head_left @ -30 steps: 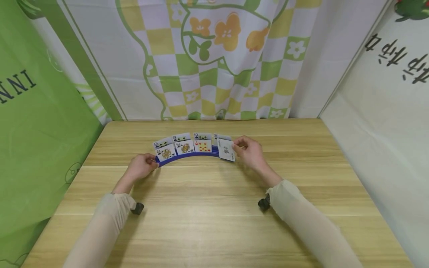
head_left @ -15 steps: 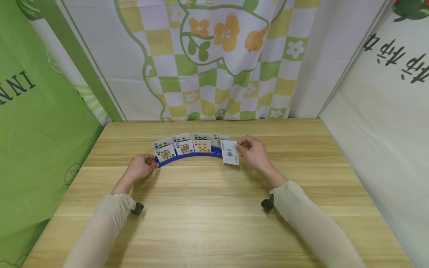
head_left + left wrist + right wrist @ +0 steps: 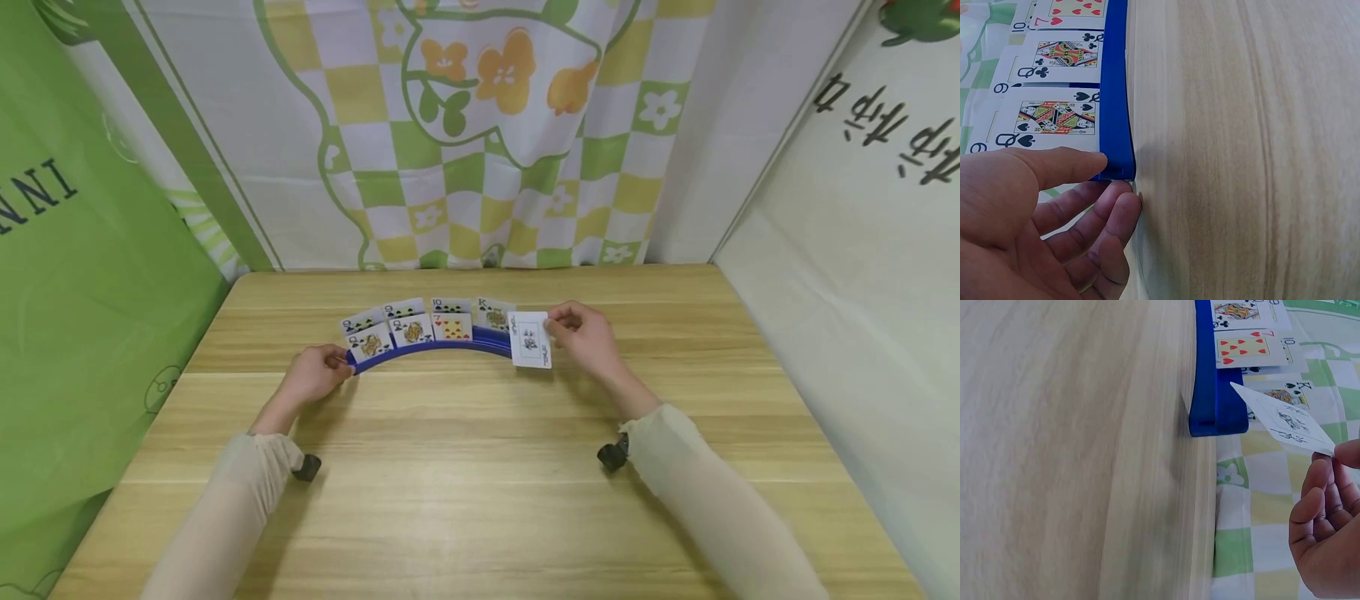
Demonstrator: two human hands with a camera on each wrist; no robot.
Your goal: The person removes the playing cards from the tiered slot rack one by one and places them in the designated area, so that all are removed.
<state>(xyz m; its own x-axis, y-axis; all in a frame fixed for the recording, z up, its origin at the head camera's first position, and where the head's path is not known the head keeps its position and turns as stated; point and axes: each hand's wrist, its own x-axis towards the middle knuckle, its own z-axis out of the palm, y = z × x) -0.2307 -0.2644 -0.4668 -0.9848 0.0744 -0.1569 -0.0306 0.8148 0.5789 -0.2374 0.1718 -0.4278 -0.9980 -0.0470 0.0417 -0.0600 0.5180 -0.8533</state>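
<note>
Far left: green cloth wall (image 3: 97,317), then the left sleeve (image 3: 225,508) with a black wrist camera (image 3: 307,467) at the cuff. Our left hand (image 3: 317,372) pinches the left end of the curved blue card holder (image 3: 491,337), thumb on top, fingers below; grip is clamped there. Holder sits on the wood table (image 3: 450,500), toward the far edge.

Cards in it, two rows. We read the front: queen of spades (image 3: 371,342), queen of clubs (image 3: 412,331), seven of hearts (image 3: 453,327). Back: two nines, partly covered by the queens, then a ten (image 3: 452,306) behind the seven, then the king of spades (image 3: 495,314) with bare blue holder in front of it.

Next, the joker (image 3: 530,340), face toward us, over the right end of the holder. Can't tell if its lower part touches. Our right hand (image 3: 588,342) has it by the upper right corner, thumb and fingers clamped on it.

Checked curtain (image 3: 465,167) hangs behind the table. Far right: right sleeve (image 3: 720,500), then white cloth wall (image 3: 847,275) with dark lettering.
</note>
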